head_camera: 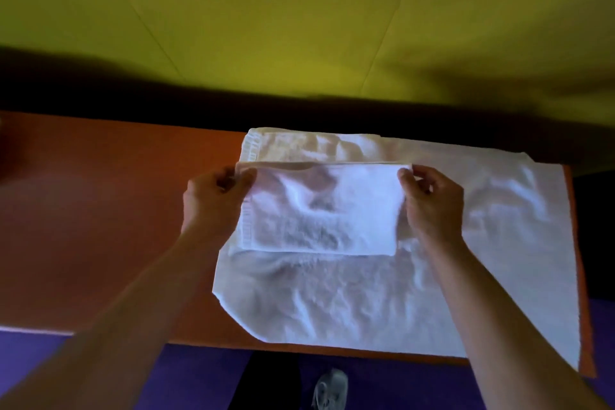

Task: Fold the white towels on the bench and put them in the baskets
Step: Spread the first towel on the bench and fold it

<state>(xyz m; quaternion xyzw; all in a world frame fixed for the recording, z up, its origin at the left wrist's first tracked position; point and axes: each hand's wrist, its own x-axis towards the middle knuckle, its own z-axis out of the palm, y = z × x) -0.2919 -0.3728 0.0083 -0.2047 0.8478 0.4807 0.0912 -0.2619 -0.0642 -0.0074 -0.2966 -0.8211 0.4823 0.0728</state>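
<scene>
— How do the person's arms lie?
— Both forearms are bare and reach forward from the bottom corners, drawing closer toward the wrists.
— And the left hand [213, 200]?
— Its back faces up; thumb and curled fingers pinch the left top corner of the folded towel [319, 210].
— The right hand [432, 200]?
— It mirrors the left, the thumb [406, 176] on top, fingers tucked beneath, pinching the right top corner.
— Are the hands level?
— Yes, well apart, at the same height.
</scene>
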